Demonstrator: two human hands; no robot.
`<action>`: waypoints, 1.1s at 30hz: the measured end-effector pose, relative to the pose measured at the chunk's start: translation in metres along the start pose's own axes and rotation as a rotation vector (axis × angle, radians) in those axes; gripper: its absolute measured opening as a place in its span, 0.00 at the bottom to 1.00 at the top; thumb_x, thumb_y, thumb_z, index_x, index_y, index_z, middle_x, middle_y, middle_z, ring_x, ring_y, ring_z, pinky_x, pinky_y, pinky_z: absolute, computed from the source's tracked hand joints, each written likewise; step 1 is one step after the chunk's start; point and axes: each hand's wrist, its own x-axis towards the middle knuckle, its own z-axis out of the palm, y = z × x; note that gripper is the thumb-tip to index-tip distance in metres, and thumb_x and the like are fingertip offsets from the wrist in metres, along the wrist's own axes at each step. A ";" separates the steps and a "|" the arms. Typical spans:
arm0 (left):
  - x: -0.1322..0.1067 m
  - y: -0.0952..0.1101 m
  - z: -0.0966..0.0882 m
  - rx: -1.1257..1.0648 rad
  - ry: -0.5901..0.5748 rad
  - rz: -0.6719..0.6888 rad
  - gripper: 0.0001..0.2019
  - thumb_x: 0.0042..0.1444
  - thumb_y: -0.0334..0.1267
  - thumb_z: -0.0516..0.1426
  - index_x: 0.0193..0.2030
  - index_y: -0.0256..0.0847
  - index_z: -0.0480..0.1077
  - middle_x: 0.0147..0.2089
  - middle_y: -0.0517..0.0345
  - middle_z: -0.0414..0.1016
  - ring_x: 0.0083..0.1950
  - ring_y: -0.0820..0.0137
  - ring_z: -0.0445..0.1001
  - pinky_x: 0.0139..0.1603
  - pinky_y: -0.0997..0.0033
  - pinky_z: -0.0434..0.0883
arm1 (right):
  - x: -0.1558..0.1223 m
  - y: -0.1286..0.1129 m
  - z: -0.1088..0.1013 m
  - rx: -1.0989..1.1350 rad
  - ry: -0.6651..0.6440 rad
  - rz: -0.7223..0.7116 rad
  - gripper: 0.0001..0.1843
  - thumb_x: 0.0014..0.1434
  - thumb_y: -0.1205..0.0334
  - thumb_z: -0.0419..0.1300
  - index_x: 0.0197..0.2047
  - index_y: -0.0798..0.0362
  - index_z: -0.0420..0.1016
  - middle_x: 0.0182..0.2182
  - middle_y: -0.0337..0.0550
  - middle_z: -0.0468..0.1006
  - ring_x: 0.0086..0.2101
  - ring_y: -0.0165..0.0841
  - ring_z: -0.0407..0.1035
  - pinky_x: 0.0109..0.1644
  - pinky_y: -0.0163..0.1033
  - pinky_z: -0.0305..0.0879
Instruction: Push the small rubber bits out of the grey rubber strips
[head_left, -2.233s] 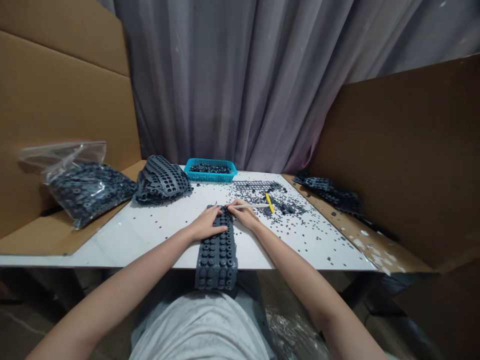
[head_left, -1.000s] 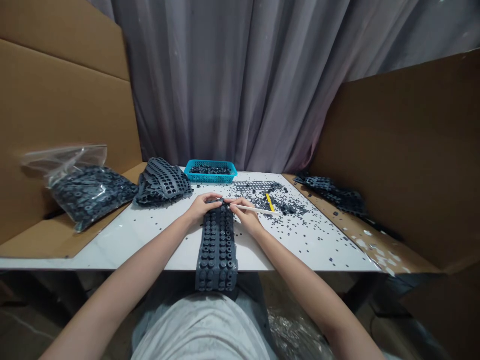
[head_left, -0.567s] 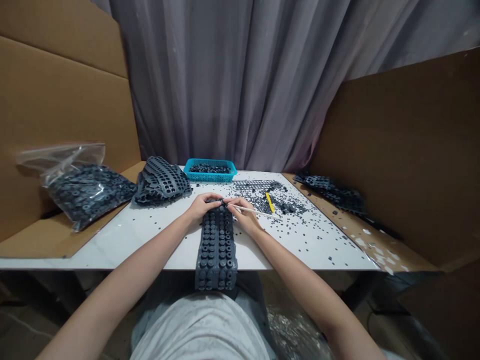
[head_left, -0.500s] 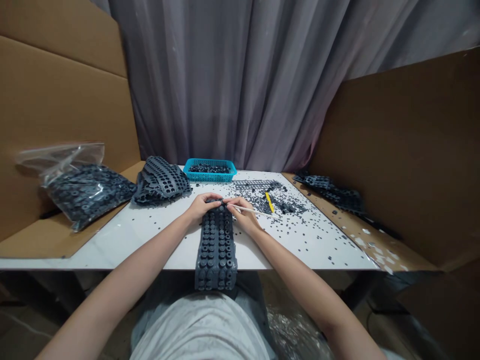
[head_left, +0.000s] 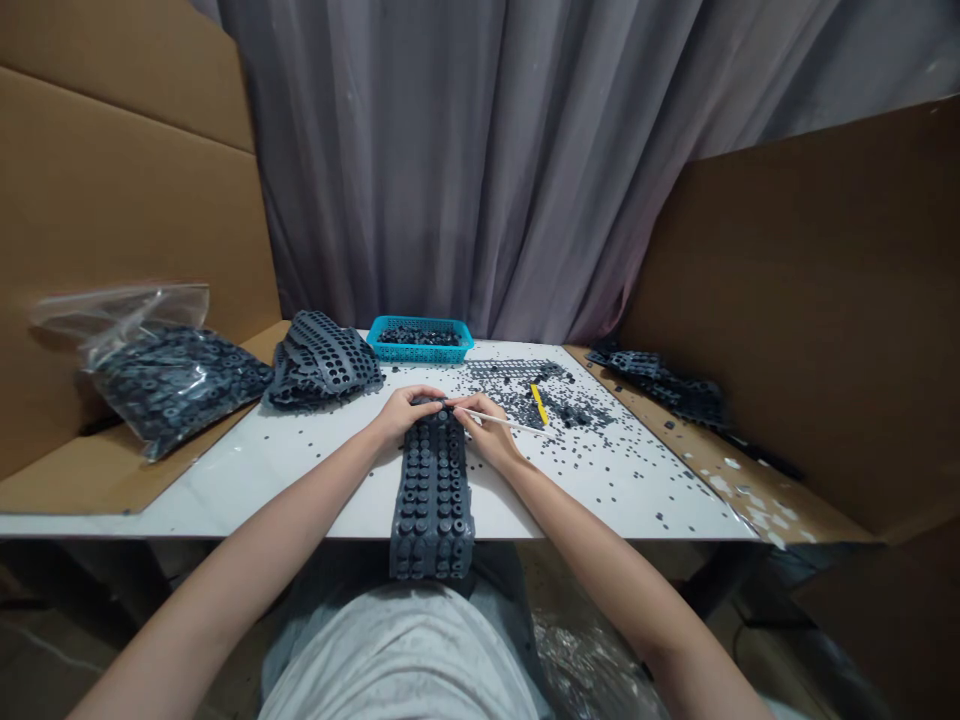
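A dark grey rubber strip (head_left: 433, 490) with rows of round studs runs toward me and hangs over the table's front edge. My left hand (head_left: 405, 412) is closed on the strip's far end at its left side, thumb on top. At the right side of that end, my right hand (head_left: 486, 425) pinches a thin white stick (head_left: 510, 422). The stick's tip is close to the studs by my fingertips, and its other end points right. Whether the tip touches a stud is too small to tell.
Small black bits and a yellow tool (head_left: 539, 404) lie on the white table (head_left: 360, 510) to the right. A blue basket (head_left: 420, 354) of black pieces stands behind. On the left are a folded perforated sheet (head_left: 322, 360) and a plastic bag (head_left: 172, 385) of parts. Cardboard walls (head_left: 810, 300) flank both sides.
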 end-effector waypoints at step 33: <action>0.003 -0.004 -0.006 -0.178 -0.057 -0.159 0.27 0.35 0.36 0.69 0.44 0.39 0.68 0.36 0.55 0.75 0.30 0.70 0.74 0.31 0.70 0.70 | -0.001 0.002 -0.005 -0.146 -0.095 -0.155 0.11 0.59 0.52 0.58 0.33 0.51 0.71 0.41 0.48 0.78 0.43 0.38 0.72 0.49 0.46 0.65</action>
